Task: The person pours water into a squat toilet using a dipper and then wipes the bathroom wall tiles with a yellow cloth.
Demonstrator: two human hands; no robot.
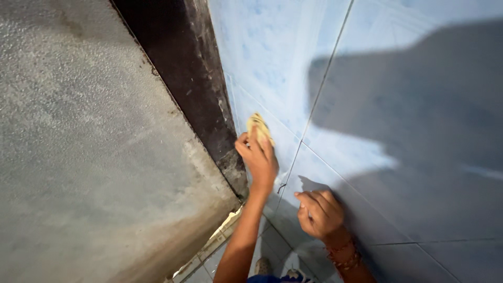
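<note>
from the head view i look down along a pale blue tiled wall. my left hand is closed around a yellowish sponge, pressing it flat to the tile just beside the dark door frame. my right hand is loosely curled, holding nothing that i can see, with its knuckles braced against the wall lower down and a red beaded bracelet at the wrist.

to do this wiping well, i judge the sponge should stay flat on the tile with even pressure, worked in overlapping passes and run along the grout line that drops between the two hands, since dirt is likely to sit there. the braced hand gives balance; i would keep it off the stretch being wiped.

around me: the rough grey door fills the left side, its frame edge grimy near the bottom. the floor tiles show below, and what may be my feet, too blurred to tell. my own shadow falls across the right part of the wall, which makes that area harder to judge. the frame hems in the sponge on the left, so strokes there must be short.
</note>
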